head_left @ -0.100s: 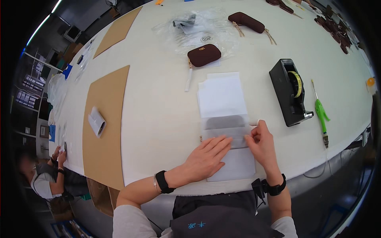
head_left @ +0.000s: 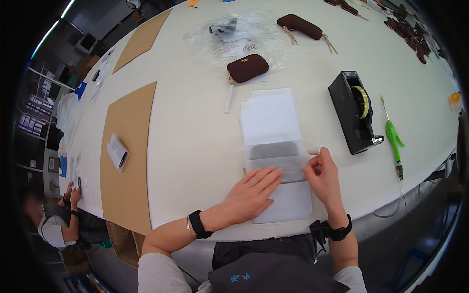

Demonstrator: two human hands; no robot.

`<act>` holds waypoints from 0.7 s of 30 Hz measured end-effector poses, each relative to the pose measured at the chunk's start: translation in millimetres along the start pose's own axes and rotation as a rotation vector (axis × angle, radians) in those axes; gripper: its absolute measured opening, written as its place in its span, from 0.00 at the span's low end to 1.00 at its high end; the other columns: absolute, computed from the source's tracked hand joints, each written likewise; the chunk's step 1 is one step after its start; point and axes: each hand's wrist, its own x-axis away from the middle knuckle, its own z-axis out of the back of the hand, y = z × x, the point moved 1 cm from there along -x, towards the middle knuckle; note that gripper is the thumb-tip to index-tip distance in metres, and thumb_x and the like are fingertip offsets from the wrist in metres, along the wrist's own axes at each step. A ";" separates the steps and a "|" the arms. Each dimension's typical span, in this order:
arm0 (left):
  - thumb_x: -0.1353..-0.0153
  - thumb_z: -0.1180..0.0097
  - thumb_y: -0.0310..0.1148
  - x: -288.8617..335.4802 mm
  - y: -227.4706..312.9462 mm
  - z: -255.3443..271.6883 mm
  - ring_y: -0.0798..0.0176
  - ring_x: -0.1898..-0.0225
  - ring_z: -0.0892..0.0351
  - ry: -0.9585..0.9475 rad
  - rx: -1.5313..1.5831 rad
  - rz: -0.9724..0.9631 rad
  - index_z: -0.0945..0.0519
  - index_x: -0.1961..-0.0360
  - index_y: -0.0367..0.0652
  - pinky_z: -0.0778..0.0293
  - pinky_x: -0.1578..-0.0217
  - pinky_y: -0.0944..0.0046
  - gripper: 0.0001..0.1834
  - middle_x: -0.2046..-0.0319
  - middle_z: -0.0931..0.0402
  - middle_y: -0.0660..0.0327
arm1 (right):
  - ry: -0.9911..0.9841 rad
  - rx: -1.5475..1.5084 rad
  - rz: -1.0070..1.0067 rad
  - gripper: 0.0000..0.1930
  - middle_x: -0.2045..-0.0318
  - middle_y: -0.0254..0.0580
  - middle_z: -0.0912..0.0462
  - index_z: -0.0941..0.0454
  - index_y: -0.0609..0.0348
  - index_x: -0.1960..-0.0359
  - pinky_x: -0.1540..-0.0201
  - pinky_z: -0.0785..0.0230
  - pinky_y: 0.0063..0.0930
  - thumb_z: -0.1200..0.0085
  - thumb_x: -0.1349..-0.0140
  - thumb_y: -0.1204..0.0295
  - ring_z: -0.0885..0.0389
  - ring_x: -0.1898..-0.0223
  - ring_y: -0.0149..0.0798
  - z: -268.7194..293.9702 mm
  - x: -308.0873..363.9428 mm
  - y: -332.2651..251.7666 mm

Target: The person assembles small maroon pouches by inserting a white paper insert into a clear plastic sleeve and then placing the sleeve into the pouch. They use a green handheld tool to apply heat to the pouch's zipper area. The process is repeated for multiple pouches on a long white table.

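Sheets of thin white paper (head_left: 271, 115) lie stacked in front of me. On them is a folded, see-through paper wrap (head_left: 276, 163), with a dark flat shape (head_left: 275, 149) showing through it. My left hand (head_left: 251, 193) lies flat on the lower part of the wrap, fingers stretched out. At the wrap's right edge, my right hand (head_left: 323, 176) is closed in a pinch, thumb tip touching the edge. A small pale bit (head_left: 314, 151) shows by its index finger; what the pinch holds is hidden.
A black tape dispenser (head_left: 354, 115) and a green-handled tool (head_left: 393, 136) with a cable stand to the right. Brown pouches (head_left: 248, 68) and clear plastic bags (head_left: 244, 41) lie beyond. Leftward, a cardboard sheet (head_left: 127, 190) carries a wrapped packet (head_left: 117, 152). Another person sits far left.
The table scene has shifted slightly left in the picture. Both hands keep nearly the same position on the paper wrap.
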 end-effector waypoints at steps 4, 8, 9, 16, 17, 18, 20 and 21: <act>0.51 0.38 0.31 -0.5 0.0 0.3 0.55 0.36 0.42 -0.006 -0.008 -0.006 0.29 0.46 0.35 0.42 0.40 0.56 0.29 0.38 0.39 0.54 | 0.035 -0.111 0.043 0.15 0.78 0.35 0.26 0.36 0.64 0.60 0.74 0.34 0.17 0.45 0.46 0.80 0.27 0.78 0.25 1.2 -3.0 8.4; 0.50 0.38 0.31 0.4 -0.3 0.0 0.55 0.35 0.42 -0.010 -0.013 0.000 0.30 0.46 0.35 0.43 0.40 0.56 0.29 0.37 0.40 0.54 | -0.045 -0.155 0.013 0.14 0.77 0.34 0.25 0.34 0.64 0.58 0.73 0.35 0.16 0.46 0.45 0.80 0.29 0.77 0.24 4.7 -3.7 7.1; 0.50 0.38 0.31 0.5 -0.5 -0.5 0.55 0.35 0.42 -0.010 -0.016 0.003 0.30 0.46 0.36 0.43 0.39 0.56 0.29 0.37 0.40 0.54 | -0.059 -0.164 -0.012 0.14 0.77 0.34 0.25 0.33 0.63 0.57 0.73 0.35 0.16 0.46 0.45 0.80 0.29 0.77 0.23 5.4 -3.3 7.4; 0.50 0.39 0.31 3.6 -0.6 -2.0 0.55 0.34 0.44 -0.015 -0.016 0.005 0.30 0.45 0.37 0.45 0.38 0.54 0.29 0.37 0.40 0.55 | 0.445 0.112 0.244 0.10 0.76 0.31 0.24 0.25 0.63 0.60 0.74 0.38 0.16 0.48 0.44 0.82 0.31 0.77 0.23 58.8 2.1 -18.5; 0.50 0.39 0.31 5.3 0.2 -2.2 0.55 0.34 0.44 -0.020 -0.018 0.014 0.30 0.45 0.37 0.45 0.38 0.54 0.29 0.37 0.40 0.55 | 0.519 0.161 0.301 0.10 0.73 0.32 0.24 0.25 0.62 0.59 0.73 0.39 0.16 0.48 0.43 0.82 0.31 0.76 0.23 80.3 0.4 -20.6; 0.50 0.38 0.31 5.0 1.0 -1.1 0.55 0.35 0.43 -0.021 -0.019 0.012 0.30 0.46 0.37 0.45 0.38 0.54 0.29 0.37 0.40 0.54 | 0.636 0.216 0.319 0.11 0.71 0.33 0.22 0.25 0.62 0.58 0.70 0.39 0.18 0.47 0.43 0.81 0.29 0.73 0.24 101.2 -2.5 -20.8; 0.50 0.38 0.31 2.1 2.3 -0.9 0.54 0.35 0.43 -0.025 -0.021 0.006 0.29 0.46 0.38 0.45 0.38 0.54 0.29 0.37 0.40 0.54 | 0.719 0.434 0.358 0.12 0.69 0.34 0.21 0.25 0.62 0.57 0.68 0.38 0.21 0.46 0.43 0.77 0.28 0.70 0.26 135.7 -15.1 -22.4; 0.51 0.38 0.30 1.3 2.3 -1.0 0.54 0.35 0.43 -0.027 -0.022 0.000 0.29 0.46 0.38 0.45 0.38 0.53 0.29 0.37 0.39 0.54 | 0.625 0.448 0.298 0.12 0.68 0.34 0.21 0.24 0.61 0.57 0.66 0.37 0.22 0.45 0.43 0.76 0.27 0.68 0.27 149.0 -20.9 -16.2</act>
